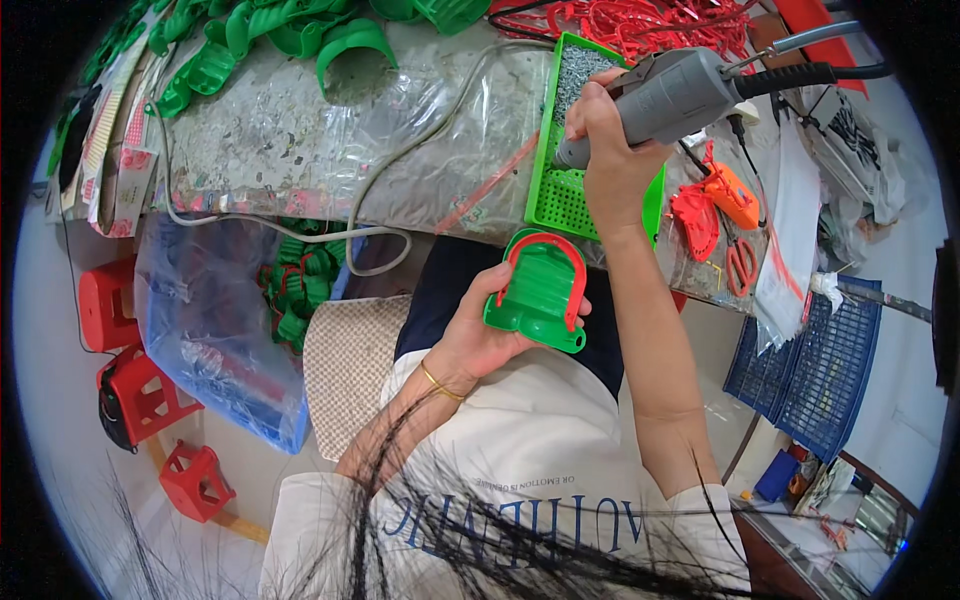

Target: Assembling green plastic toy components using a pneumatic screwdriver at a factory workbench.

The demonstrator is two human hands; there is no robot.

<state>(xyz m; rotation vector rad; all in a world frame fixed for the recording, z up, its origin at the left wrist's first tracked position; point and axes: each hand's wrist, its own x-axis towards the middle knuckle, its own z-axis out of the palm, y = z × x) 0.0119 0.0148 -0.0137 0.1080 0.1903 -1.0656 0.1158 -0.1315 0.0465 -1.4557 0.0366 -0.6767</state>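
Note:
My left hand [468,340] is closed around a green plastic shell [535,290] and holds it above my lap, its hollow side up. Along the shell's inner edge sits a red arch-shaped strip [577,275]. In my right hand [615,160] is a grey electric screwdriver [675,97], gripped around its body, with its cable leading off to the right. Its nose points down into a bright green tray [565,202] with a perforated floor. Small metal screws [578,68] fill the tray's far part. The screwdriver's tip is hard to make out.
Green plastic parts [290,35] and tangled red pieces [640,30] lie at the table's back. A grey cable [375,180] crosses the table. Red scissors [741,265] and an orange tool [735,195] lie right. A blue crate [290,430] with plastic film and red stools [195,482] stand left.

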